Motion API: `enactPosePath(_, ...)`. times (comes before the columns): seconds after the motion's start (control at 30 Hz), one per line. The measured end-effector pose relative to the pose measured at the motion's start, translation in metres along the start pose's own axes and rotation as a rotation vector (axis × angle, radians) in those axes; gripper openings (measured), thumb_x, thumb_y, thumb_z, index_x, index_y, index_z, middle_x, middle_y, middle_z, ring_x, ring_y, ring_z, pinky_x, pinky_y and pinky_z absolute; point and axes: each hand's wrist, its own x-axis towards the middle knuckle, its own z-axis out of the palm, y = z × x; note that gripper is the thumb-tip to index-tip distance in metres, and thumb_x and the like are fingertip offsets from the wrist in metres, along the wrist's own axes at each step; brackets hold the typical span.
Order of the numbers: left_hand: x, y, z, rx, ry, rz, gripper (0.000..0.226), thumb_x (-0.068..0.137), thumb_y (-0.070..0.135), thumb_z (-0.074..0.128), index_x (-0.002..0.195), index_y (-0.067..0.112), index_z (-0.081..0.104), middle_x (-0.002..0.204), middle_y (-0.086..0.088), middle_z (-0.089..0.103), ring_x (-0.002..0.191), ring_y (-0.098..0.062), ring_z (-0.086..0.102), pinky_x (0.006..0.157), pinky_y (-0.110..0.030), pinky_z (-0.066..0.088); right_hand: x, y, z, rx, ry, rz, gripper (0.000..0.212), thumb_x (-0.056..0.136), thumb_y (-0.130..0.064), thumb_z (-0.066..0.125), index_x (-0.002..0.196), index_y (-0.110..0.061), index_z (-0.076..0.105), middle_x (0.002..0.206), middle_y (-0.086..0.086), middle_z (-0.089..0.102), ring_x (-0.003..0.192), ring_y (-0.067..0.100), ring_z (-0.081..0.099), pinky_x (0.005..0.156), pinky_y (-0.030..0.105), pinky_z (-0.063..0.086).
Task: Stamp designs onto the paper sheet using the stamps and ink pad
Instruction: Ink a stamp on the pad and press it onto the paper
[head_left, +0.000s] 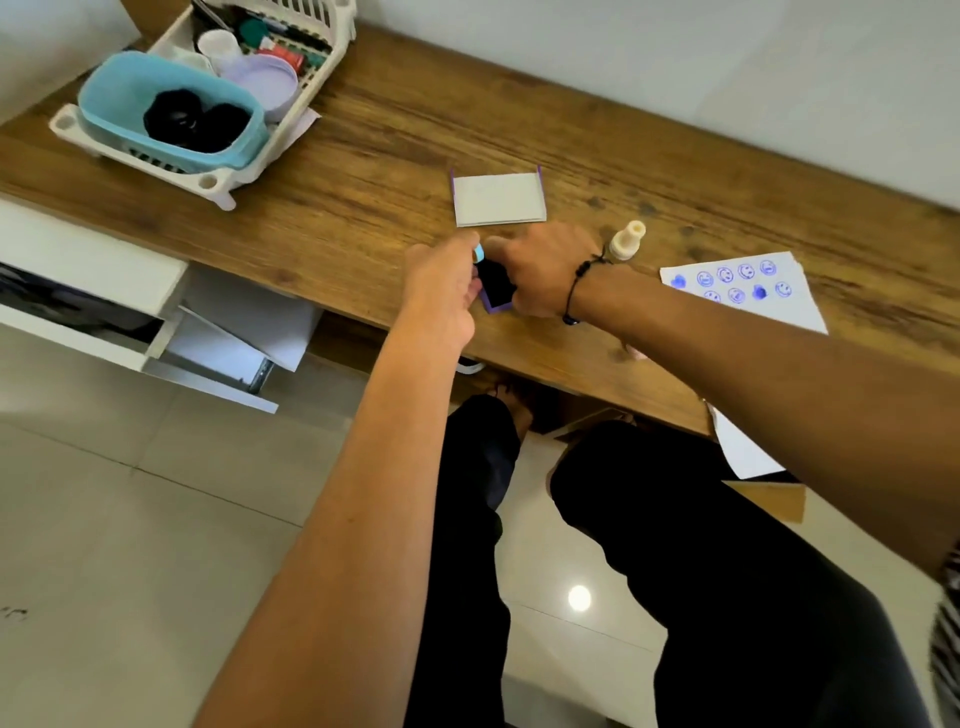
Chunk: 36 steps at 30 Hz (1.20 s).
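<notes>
Two hands are meeting over the near part of the wooden bench (363, 156). The left hand (444, 283) is pinching a small light-blue stamp (479, 253) between its fingers (467, 240), the stamp poking out just beyond the fingertips. The right hand (545, 270), wearing a dark beaded bracelet (582, 275) at the wrist, is curling its fingers around the ink pad (496, 288), a dark pad in a purple case that is sitting on the bench between the two hands; the right fingers are covering its far and right edges, so how tightly they are gripping is hard to judge. The stamp is hanging just above the pad's far corner; whether it is touching the ink cannot be told.

Just beyond the fingers, the ink pad's lid (498, 200) is lying flat with its pale inside facing up and purple edges showing. Just beside the right wrist, a small cream bottle (626, 241) is standing upright. Further out past that wrist, the paper sheet (789, 306) is lying on the bench, carrying two rows of blue smiley prints and a couple of solid blue blotches. Well away from the left fingers, at the far corner of the bench, a white plastic rack (218, 176) is holding a light-blue tub (104, 104) with dark items inside, a lilac lid and other small clutter.
</notes>
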Motion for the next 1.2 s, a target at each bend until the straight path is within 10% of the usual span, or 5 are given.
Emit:
enactPosePath(0.37,-0.020,-0.004,0.018,0.061,-0.006,0.107,0.011,0.092,0.018,0.052,0.088,0.008,0.055,0.071,-0.003,0.050,0.063,-0.009,0.050,0.036,-0.011,0.043,-0.039,0.023,-0.001,0.619,0.335,0.319,0.022,0.086,-0.011,0.050,0.105,-0.009,0.062,0.108,0.013,0.068,0.102,0.030,0.059,0.069,0.026,0.036)
enactPosePath(0.53,-0.053,-0.026,0.065,0.121,-0.255,0.308,0.018,0.094,0.019,0.049,0.077,0.014,0.050,0.082,-0.007,0.060,0.083,-0.019,0.060,0.077,-0.028,0.052,-0.108,0.084,0.000,1.000,0.611,0.611,0.014,0.080,-0.017,0.053,0.089,-0.016,0.064,0.082,0.005,0.062,0.064,0.015,0.057,0.068,0.039,0.048)
enactPosePath(0.7,-0.078,-0.067,0.114,0.397,-0.531,0.316,0.018,0.096,0.023,0.044,0.080,0.017,0.049,0.099,-0.012,0.063,0.093,-0.022,0.062,0.095,-0.040,0.049,-0.153,0.135,0.030,0.882,0.485,0.778,0.018,0.083,-0.015,0.057,0.097,-0.005,0.065,0.079,0.011,0.063,0.057,0.016,0.055,0.061,0.033,0.051)
enactPosePath(0.83,-0.060,-0.075,0.136,0.785,-0.518,0.482,0.022,0.095,0.030,0.039,0.106,0.013,0.049,0.113,-0.009,0.066,0.106,-0.023,0.062,0.094,-0.040,0.047,-0.159,0.146,0.050,0.695,0.407,0.727,0.020,0.084,-0.017,0.058,0.099,-0.006,0.065,0.094,0.020,0.070,0.082,0.037,0.066,0.079,0.049,0.053)
enactPosePath(1.2,-0.020,-0.079,0.153,1.011,-0.555,0.454,0.031,0.077,0.037,0.034,0.092,0.012,0.044,0.104,-0.020,0.068,0.102,-0.030,0.066,0.095,-0.047,0.050,-0.142,0.146,0.062,0.321,0.264,0.537,0.026,0.087,-0.012,0.050,0.108,-0.001,0.060,0.109,0.024,0.066,0.101,0.041,0.056,0.076,0.041,0.043)
